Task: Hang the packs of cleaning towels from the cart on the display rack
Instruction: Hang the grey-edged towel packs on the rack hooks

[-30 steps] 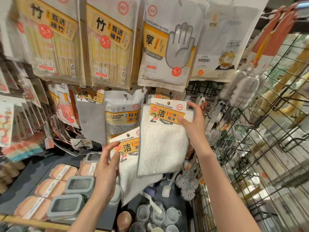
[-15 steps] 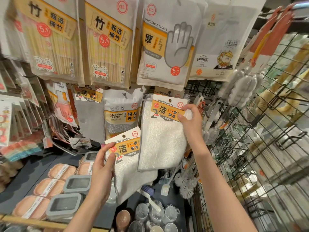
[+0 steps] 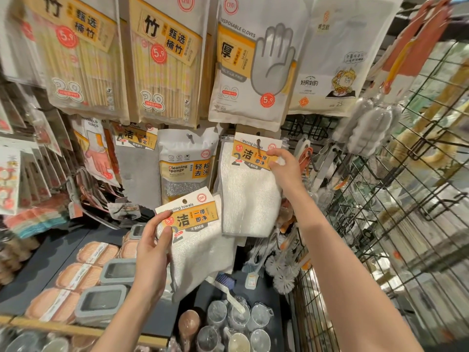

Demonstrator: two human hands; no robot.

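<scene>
Two white cleaning-towel packs with orange and white header cards are in my hands. My right hand (image 3: 285, 168) pinches the upper pack (image 3: 250, 196) at the right edge of its card, held up at a dark hook (image 3: 259, 146) of the display rack; the hook's tip shows through the card's hole. My left hand (image 3: 152, 247) grips the lower pack (image 3: 200, 247) at the left of its card, below and left of the first. The cart is not in view.
Chopstick packs (image 3: 162, 62) and a disposable-gloves pack (image 3: 253, 64) hang above. A cleaning-sponge pack (image 3: 186, 166) hangs left of the hook. A black wire grid (image 3: 396, 199) stands at right. Lunch boxes (image 3: 101, 301) and clear cups (image 3: 236, 323) fill the shelf below.
My right hand has lifted the upper pack higher and onto the hook. My left hand has raised the lower pack slightly and tilted it.
</scene>
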